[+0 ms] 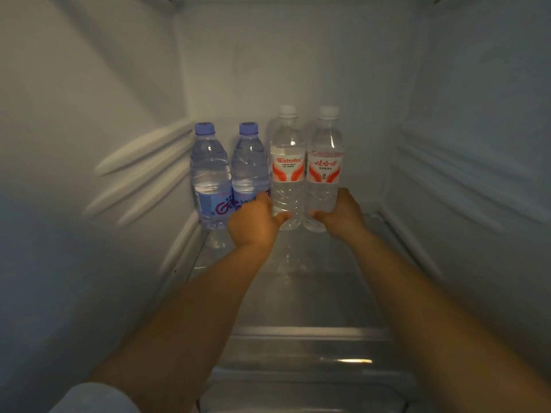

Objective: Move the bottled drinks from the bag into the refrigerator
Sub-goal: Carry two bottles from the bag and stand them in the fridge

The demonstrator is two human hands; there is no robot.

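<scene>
Two tall bottles are being set down at the back of the refrigerator shelf (313, 293). The left hand (256, 222) is curled round the bottom of the left tall bottle (287, 162), and the right hand (343, 213) is curled round the bottom of the right tall bottle (325, 162). The two bottles are held upright, side by side, almost touching. Two small bottles with blue caps (229, 168) are already stood near the back left corner, just beside them. It looks like both tall bottles must be let go next, gently, so none are knocked over. The bag cannot be seen
</scene>
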